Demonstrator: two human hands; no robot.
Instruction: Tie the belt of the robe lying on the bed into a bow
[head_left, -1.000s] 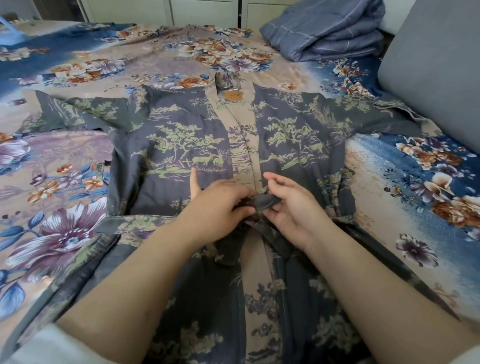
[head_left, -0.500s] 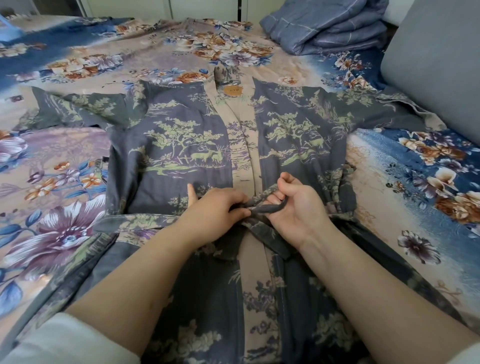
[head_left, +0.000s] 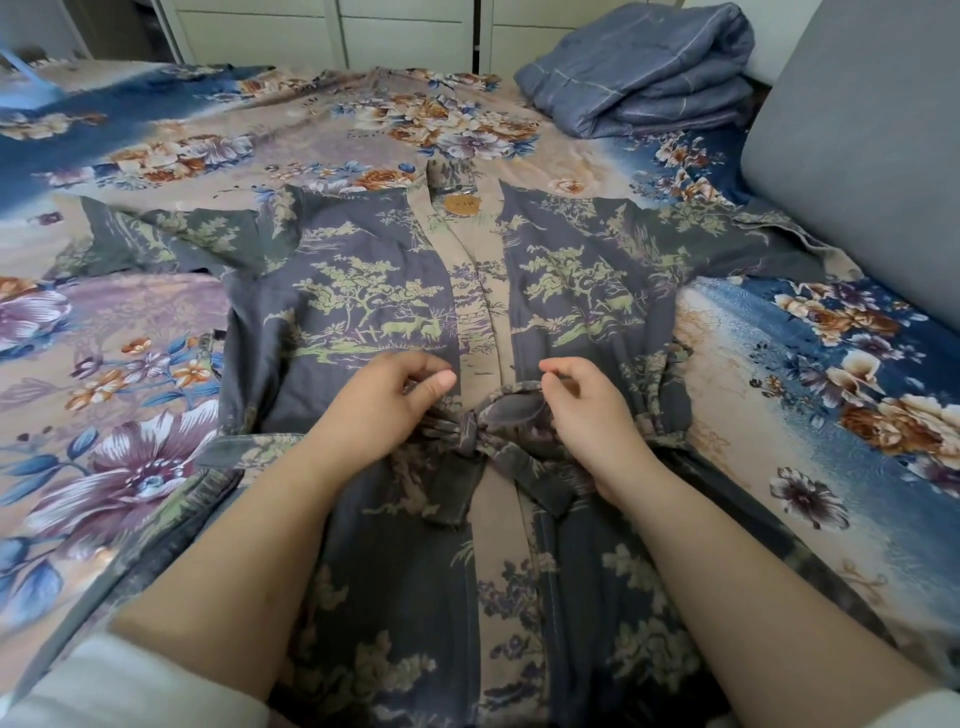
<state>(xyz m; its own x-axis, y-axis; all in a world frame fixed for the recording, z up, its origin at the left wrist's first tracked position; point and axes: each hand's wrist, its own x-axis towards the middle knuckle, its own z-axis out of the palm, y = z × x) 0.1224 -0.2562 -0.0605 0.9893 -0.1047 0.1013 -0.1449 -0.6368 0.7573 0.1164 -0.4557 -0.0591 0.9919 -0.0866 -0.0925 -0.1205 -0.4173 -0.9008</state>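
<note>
A dark grey robe printed with green trees lies spread flat on the bed, a beige band running down its front. Its belt is knotted at the waist in a bow, with a loop on each side and two tails hanging below. My left hand hovers just left of the knot, its fingers loosely curled and holding nothing. My right hand sits just right of the knot over the right loop, fingers curled, thumb and forefinger near each other with no cloth between them.
The bed has a floral sheet in blue, beige and purple. A folded blue quilt lies at the far right corner. A grey padded headboard runs along the right side. White cabinet doors stand behind the bed.
Both hands let go of the belt and drew apart, left hand to the left and right hand to the right. The bow now lies uncovered between them.
</note>
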